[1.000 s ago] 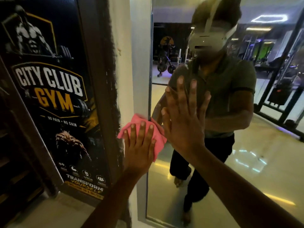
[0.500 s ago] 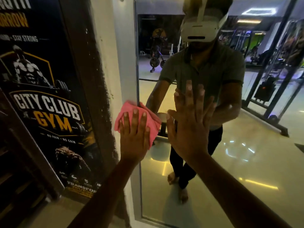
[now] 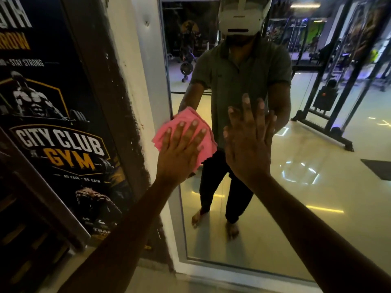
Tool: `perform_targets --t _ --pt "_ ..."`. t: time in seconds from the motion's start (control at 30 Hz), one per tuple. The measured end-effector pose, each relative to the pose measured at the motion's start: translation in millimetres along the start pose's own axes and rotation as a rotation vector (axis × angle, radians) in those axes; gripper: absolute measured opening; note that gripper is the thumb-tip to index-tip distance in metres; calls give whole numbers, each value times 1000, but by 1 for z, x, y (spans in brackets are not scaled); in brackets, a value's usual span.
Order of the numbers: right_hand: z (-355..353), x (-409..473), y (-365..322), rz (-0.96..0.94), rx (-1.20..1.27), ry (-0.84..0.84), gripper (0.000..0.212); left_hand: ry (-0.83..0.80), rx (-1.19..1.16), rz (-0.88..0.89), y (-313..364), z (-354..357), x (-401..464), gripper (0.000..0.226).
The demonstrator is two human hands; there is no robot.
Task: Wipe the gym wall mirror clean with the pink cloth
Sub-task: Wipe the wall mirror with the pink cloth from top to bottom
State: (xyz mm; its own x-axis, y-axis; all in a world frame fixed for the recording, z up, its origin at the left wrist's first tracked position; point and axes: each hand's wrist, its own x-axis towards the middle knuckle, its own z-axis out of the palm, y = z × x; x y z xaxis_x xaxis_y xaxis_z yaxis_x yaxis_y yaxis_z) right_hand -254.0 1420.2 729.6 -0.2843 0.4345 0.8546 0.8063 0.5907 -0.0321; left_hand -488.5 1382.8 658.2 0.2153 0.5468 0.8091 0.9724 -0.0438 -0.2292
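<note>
I am seeing the pink cloth (image 3: 191,132) climbing up along the mirror's left edge since a moment ago, so the wiping stroke is advancing upward. My left hand (image 3: 179,151) is pressing the folded, soft cloth flat against the smooth gym wall mirror (image 3: 317,166), fingers straight. My right hand (image 3: 247,142) is staying spread and released on the glass (only for support, I think), holding nothing.

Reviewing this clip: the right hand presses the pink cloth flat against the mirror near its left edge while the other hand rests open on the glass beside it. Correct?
Not quite. The head view shows the left hand pressing the pink cloth against the mirror near its left edge; the right hand is the one resting open on the glass.
</note>
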Motion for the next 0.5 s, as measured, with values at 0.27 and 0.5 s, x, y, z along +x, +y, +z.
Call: perform_targets --t 0.27,0.5 --pt "-4 18 -5 19 36 31 58 38 -6 9 -27 -6 17 65" --pt "-12 74 -30 -41 12 94 65 82 69 101 -61 -36 49 73"
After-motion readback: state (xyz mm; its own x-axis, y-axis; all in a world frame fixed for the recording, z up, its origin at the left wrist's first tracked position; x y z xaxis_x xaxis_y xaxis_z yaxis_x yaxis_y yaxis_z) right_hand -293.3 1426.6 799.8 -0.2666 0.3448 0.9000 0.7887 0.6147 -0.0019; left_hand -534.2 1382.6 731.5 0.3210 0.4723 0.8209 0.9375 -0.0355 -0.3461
